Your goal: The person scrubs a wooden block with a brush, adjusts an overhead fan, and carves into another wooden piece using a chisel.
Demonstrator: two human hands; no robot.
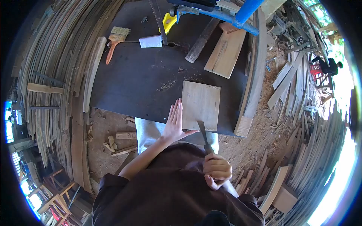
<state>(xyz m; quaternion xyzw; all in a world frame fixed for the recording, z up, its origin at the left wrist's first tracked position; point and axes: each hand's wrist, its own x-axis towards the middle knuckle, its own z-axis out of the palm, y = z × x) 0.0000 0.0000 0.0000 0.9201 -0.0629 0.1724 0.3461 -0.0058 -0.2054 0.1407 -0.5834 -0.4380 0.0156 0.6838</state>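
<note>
A flat, square wooden board lies on the dark table top near its front edge. Against the board's left side my left hand rests with the fingers stretched out together and the thumb apart, pointing along the near edge. My right hand is wrapped round the handle of a chisel, close to my body. The chisel's flat dark blade points away from me, and its tip overlaps the board's near edge. Whether the tip presses on the wood I cannot tell.
On the table are a paintbrush, a yellow-handled saw, a white block, a wooden mallet-like bar, a plank and wood shavings. A blue clamp-like frame stands beyond. Stacked timber flanks both sides.
</note>
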